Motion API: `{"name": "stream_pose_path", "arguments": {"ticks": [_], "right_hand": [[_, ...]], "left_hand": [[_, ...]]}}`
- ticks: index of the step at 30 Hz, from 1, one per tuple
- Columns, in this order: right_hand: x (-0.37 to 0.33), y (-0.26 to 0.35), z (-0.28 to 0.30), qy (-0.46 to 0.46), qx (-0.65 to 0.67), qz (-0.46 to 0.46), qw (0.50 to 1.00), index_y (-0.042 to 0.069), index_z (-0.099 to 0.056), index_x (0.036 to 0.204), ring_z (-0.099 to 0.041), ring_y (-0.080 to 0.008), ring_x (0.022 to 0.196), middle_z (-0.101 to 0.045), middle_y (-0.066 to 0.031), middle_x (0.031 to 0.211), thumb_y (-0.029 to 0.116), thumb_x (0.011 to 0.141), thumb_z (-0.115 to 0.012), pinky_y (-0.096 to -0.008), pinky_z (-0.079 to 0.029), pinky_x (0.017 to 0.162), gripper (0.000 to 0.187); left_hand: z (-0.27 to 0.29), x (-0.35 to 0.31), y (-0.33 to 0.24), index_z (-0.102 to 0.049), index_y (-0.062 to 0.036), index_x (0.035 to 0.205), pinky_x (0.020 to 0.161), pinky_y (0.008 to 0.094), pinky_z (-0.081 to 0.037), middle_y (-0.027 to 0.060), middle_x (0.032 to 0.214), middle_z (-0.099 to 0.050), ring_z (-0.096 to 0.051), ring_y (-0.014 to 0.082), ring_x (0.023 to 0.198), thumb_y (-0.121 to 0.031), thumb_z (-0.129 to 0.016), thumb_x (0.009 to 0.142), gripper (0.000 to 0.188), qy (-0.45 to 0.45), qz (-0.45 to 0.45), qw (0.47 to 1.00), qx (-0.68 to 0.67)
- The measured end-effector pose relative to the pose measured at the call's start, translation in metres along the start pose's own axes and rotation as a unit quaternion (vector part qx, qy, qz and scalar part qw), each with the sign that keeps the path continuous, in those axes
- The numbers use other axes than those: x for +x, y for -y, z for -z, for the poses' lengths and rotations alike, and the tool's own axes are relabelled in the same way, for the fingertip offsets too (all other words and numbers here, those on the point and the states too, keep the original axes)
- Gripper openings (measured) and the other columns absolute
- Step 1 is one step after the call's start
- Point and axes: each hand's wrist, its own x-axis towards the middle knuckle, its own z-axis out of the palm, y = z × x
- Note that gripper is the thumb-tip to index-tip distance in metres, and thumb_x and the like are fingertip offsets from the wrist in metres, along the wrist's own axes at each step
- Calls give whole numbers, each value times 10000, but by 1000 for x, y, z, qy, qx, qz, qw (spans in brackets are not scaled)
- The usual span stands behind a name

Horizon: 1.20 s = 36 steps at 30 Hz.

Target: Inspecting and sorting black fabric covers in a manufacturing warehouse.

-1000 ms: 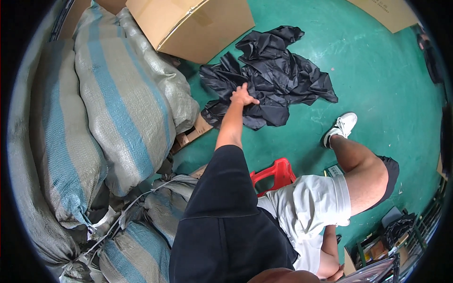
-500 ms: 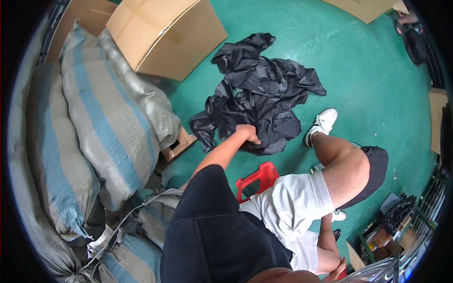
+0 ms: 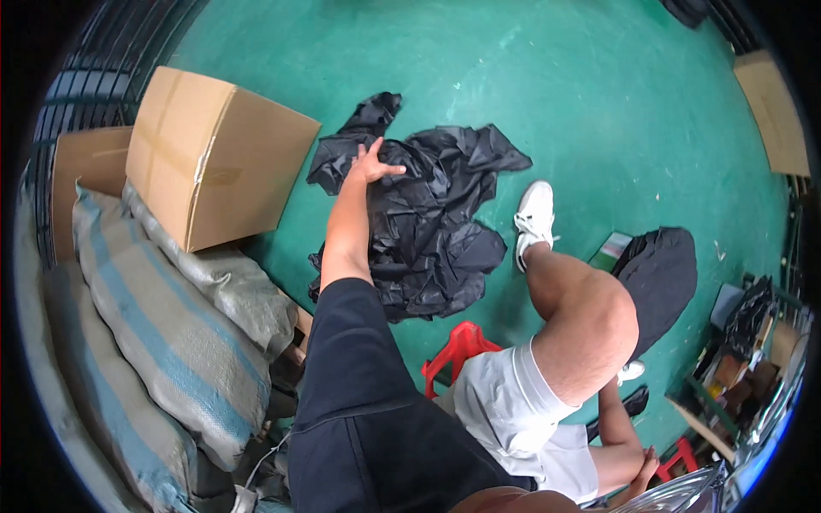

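Observation:
Crumpled, slightly shiny black fabric (image 3: 436,205) lies in a loose heap on the green floor ahead of me. Over its upper left part reaches my left hand (image 3: 373,162), its fingers spread; whether they touch the fabric I cannot tell, and nothing is gripped. At the lower right, my right hand (image 3: 643,470) rests by my bent right knee, holding nothing that I can see. Its fingers show only in part and appear loosely laid out. A red plastic stool (image 3: 457,349) shows beside my shorts, mostly hidden under me.
At the left stand a large cardboard box (image 3: 248,162) and bulging striped woven sacks (image 3: 162,316). Another black cloth item (image 3: 658,278) lies beyond my knee. A cluttered rack (image 3: 735,368), another red stool (image 3: 678,459) and a cardboard box (image 3: 774,111) are on the right.
My left hand has moved from the fabric's near edge to its far left part and opened out. The view has shifted, so the heap sits lower and further left.

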Motion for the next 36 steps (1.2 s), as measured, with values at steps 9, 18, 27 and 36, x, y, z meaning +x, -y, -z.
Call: {"name": "stream_pose_path", "arguments": {"ticks": [9,18,27,36], "right_hand": [[-17,13,5,196,-121,245,942,-64,-592,1231,-578,-270,1065,-604,-154,1190,246,1000,-539,-388,-495,943,390],[6,26,-1,147,-162,80,973,-48,-609,1223,-571,-276,1062,-615,-150,1180,302,1025,-469,-404,-477,960,425],[-27,54,-33,39,-159,17,986,-56,-636,1171,-565,-268,1013,-641,-139,1097,318,1006,-510,-396,-485,901,428],[-15,49,-4,24,-209,27,977,-98,-627,1194,-592,-272,970,-660,-180,1143,229,963,-613,-406,-498,885,401]], "left_hand": [[-149,-89,-72,-261,-434,1538,1150,662,-176,237,1630,91,-10,489,1491,-773,-770,545,1166,50,-75,983,162],[-231,-222,-42,-326,-449,1509,1128,641,-251,265,1626,-10,-104,497,1481,-848,-691,553,1098,189,-161,949,197],[-96,-115,-64,-574,-105,1225,846,462,-515,185,1126,-626,-624,357,1035,-441,-688,840,524,-249,-133,959,-3],[-4,28,-79,-535,-83,1408,1221,512,-48,136,1642,-161,-35,331,1528,-680,-575,839,826,-9,11,940,342]]}}
